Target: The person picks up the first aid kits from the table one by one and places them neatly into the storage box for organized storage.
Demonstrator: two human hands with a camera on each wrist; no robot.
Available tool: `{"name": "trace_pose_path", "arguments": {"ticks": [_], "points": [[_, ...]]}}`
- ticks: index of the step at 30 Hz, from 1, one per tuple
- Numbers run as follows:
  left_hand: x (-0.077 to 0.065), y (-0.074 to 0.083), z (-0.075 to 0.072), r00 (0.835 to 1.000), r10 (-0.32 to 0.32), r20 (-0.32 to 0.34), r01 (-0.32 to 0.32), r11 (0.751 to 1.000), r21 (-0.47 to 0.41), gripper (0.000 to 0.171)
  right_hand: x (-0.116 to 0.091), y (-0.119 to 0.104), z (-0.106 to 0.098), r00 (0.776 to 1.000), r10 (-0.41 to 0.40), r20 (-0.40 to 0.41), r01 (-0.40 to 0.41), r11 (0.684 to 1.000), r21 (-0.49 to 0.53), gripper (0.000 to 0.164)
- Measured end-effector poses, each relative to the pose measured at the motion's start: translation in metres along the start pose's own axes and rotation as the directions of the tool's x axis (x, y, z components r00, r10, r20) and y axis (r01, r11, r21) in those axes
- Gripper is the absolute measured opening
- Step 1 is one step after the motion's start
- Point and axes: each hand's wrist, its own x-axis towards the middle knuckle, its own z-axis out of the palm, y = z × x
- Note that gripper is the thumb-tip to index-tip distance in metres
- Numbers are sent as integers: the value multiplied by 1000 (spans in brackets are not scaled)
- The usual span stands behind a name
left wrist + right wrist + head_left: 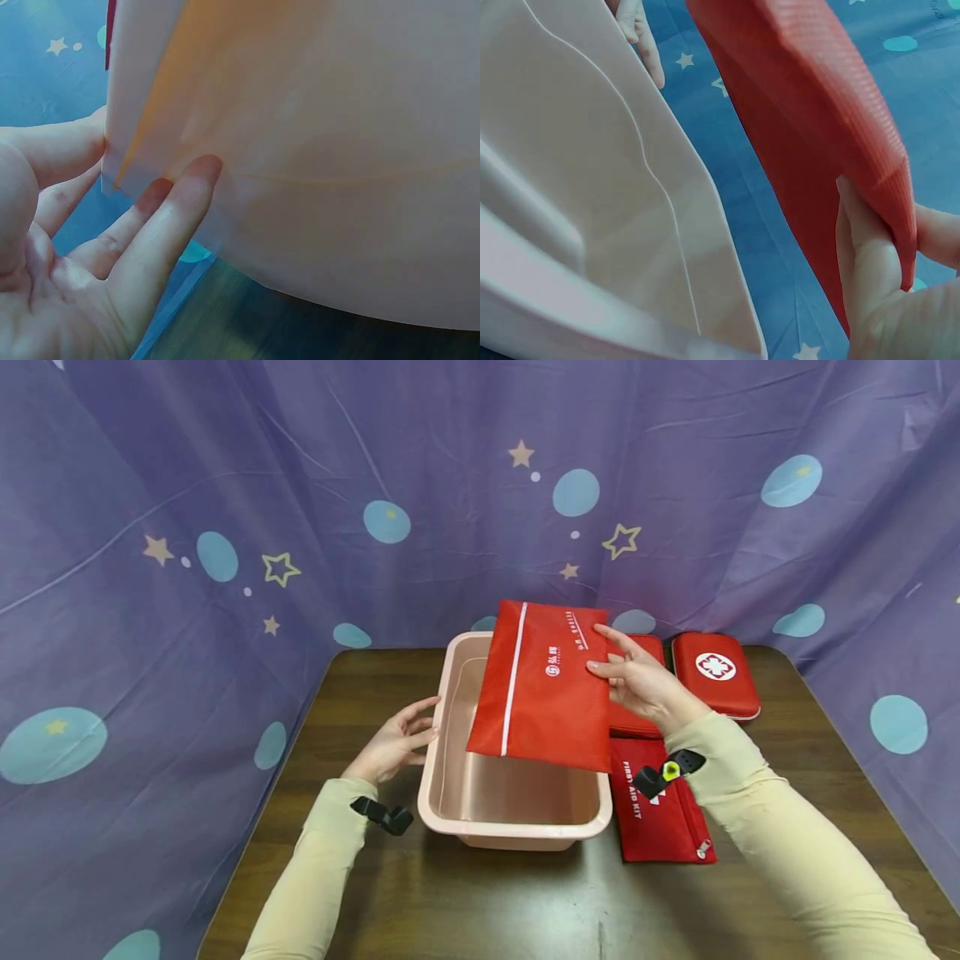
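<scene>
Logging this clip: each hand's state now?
Left hand: open, touching the pink basin.
Right hand: closed, holding the white-striped red pouch.

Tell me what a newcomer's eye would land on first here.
Probably the large red bag, which the right hand holds over the pink tub. Next, perhaps, the left hand, its fingers touching the tub's left side. Then the red case with a white round emblem, on the table at the far right.
</scene>
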Motion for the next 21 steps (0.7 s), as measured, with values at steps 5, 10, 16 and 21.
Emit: {"name": "trace_pose_path", "arguments": {"ticks": [5,10,16,21], "points": [[0,2,2,999,-29,-14,29,1000,-8,63,7,5,7,1000,12,-16,-12,999,-30,72],[-1,4,3,1000,-18,2,18,1000,-8,64,8,8,10,1000,27,-11,-27,999,-48,72],[-2,5,3,1000,-18,-9,18,1000,-11,64,15,16,13,999,37,-32,-38,998,-55,72],[-2,4,4,1000,-22,-18,22,1000,-6,63,23,26,18,998,46,-53,-50,996,-76,73]]}}
